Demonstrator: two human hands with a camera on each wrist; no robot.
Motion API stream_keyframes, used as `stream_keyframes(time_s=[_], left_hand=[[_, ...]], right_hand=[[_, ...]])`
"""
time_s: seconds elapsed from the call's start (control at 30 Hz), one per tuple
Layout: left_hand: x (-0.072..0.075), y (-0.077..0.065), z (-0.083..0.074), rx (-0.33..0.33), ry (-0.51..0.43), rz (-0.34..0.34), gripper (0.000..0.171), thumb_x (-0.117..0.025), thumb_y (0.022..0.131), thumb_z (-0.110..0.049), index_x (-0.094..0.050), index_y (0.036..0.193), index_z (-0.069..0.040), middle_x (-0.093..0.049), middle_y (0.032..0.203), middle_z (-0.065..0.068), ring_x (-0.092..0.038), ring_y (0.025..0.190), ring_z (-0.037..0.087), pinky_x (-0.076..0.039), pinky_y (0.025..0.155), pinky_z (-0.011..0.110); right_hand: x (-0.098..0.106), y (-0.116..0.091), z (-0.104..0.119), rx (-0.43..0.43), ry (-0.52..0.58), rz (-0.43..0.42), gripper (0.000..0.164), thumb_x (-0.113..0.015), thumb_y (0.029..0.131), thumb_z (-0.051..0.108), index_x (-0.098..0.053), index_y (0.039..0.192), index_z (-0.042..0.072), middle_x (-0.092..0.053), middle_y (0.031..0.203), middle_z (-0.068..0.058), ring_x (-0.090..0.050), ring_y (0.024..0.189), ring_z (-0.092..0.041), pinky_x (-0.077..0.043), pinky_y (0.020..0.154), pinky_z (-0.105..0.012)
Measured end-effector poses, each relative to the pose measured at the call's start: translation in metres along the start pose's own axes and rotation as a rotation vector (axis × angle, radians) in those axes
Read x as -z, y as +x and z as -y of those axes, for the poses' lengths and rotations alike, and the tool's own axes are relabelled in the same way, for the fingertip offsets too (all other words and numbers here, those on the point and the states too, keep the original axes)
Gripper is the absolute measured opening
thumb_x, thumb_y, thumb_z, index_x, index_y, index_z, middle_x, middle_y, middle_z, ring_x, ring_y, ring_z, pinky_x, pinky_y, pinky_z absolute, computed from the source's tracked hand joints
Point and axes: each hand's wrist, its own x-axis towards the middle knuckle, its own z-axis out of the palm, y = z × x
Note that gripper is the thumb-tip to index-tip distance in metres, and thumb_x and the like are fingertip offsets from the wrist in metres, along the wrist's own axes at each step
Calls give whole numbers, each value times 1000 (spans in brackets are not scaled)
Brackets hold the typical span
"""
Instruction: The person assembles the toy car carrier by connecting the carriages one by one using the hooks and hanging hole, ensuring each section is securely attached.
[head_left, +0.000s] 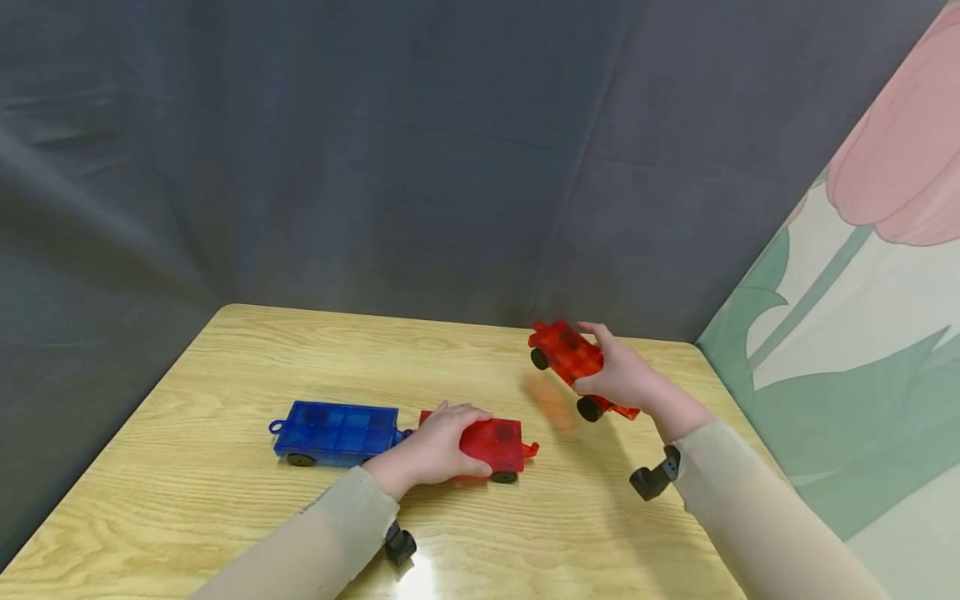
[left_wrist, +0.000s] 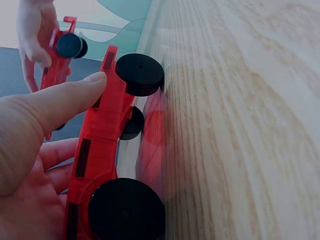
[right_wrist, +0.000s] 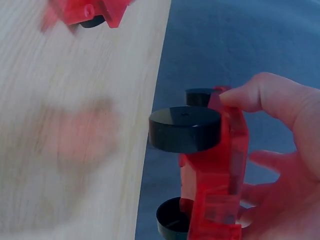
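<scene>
My left hand [head_left: 438, 442] grips a translucent red toy wagon [head_left: 497, 443] with black wheels, thumb on its near side and fingers over the far side. The wagon's wheels stand on the table, and its hook points right. Behind it, on the left, a blue toy wagon [head_left: 337, 429] adjoins its rear end; the join is partly covered by my left hand. Up and to the right, my right hand [head_left: 618, 371] holds a second red toy wagon [head_left: 566, 350] tilted in the air, thumb and fingers on opposite sides. Its black wheels [right_wrist: 185, 129] show in the right wrist view.
The wooden table [head_left: 247, 358] has its far edge along a dark grey curtain [head_left: 420, 167]. A cloth with a pink tulip pattern [head_left: 847, 333] hangs on the right side. Small black cameras [head_left: 656, 479] are worn at both wrists.
</scene>
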Motion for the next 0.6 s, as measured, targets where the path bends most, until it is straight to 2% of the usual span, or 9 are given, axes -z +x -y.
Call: stream_keyframes(time_s=[0.17,0.4,0.6], left_hand=[[0,1,-2,5,9,2,74,-85,77,-37,-55,141,-17,-52,142,4,-36,138,30,-21,115,54],[-1,2,-3,14,7,5,73,-85,77,-36,-55,141,-18,-51,143,5,-34,139,32,-23,114,56],[0,2,-2,-2,-5,-5,73,-86,76,-34,-56,140,-16,-52,141,6,-37,137,33,-21,114,56]], right_hand=[[-1,-18,-7,11,-10,9,95,-78,76,14,-25,154,7,-45,137,-30,-53,108,-39,-47,85,-45],[-4,-36,-18,-6,-23,43,94,-78,73,12,-28,152,-2,-48,136,-26,-53,106,-35,-44,84,-41],[-6,-45,-26,8,40,86,90,-79,72,5,-33,149,-5,-51,129,-21,-51,103,-34,-48,79,-39]])
